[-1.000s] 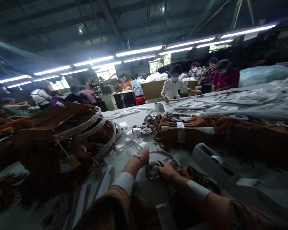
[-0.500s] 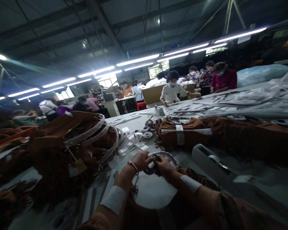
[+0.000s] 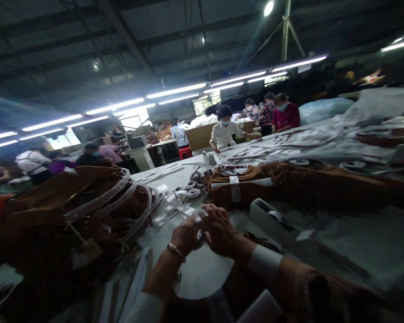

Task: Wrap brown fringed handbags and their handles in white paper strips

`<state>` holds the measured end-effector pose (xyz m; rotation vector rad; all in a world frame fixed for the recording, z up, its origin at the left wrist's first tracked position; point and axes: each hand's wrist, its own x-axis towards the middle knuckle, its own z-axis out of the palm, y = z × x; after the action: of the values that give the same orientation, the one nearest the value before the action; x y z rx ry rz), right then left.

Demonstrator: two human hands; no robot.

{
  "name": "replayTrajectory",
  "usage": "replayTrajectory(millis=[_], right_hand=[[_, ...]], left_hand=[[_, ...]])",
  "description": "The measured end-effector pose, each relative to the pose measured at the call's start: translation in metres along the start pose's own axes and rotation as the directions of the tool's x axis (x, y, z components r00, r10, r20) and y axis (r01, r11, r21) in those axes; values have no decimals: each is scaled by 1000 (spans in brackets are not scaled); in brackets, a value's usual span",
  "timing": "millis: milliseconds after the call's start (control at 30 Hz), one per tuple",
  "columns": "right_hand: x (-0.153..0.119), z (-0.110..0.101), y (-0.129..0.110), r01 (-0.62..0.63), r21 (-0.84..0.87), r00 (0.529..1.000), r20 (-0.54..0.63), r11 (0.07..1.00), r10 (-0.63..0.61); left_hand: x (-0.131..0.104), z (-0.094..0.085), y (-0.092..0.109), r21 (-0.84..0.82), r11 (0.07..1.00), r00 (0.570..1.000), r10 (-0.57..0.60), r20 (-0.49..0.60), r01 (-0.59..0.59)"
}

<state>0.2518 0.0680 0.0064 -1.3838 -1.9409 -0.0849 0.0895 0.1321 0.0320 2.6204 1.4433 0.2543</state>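
Note:
Over the white table, my left hand (image 3: 184,236) is closed round a coiled strap (image 3: 199,237) wrapped in pale film. Most of the coil is hidden between my hands. My right hand (image 3: 219,229) lies against its other side, fingers bent together over the top. Just beyond are white paper or plastic strips (image 3: 170,204) and several wrapped strap coils (image 3: 194,193). A brown fringed bag (image 3: 239,185) with a white band round it sits past my right hand. Below my forearms, a dark brown piece with a curved edge (image 3: 191,309) lies near me.
Brown fringed bags with film-wrapped handles (image 3: 97,202) are piled at left. A grey tape dispenser (image 3: 272,220) stands right of my hands. Long flat strips (image 3: 123,287) lie at lower left. A person in white (image 3: 224,132) works across the table (image 3: 202,273), with others farther back.
My right hand has shifted from pinching the coil's side to covering its top. The strap's loose length no longer shows. The view has turned to the right.

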Motion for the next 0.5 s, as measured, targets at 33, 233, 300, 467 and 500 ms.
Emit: replayTrajectory(millis=[33,233,300,467,500], right_hand=[[5,-3,-3,40,-43,998,47,998,-38],[32,10,1,25,-130,979,203,991,1],[31,17,5,30,-133,986,164,991,-8],[21,21,12,5,-113,995,98,994,6],[19,20,13,0,-113,996,89,994,10]], left_hand=[[-2,-2,4,-14,999,999,46,-19,-47],[-11,-4,-1,-226,963,974,99,-205,-146],[-12,-2,-8,-352,927,982,75,-173,-133],[-10,4,-8,-453,890,996,19,-82,-54],[-8,6,-4,-411,911,996,-5,-92,-34]])
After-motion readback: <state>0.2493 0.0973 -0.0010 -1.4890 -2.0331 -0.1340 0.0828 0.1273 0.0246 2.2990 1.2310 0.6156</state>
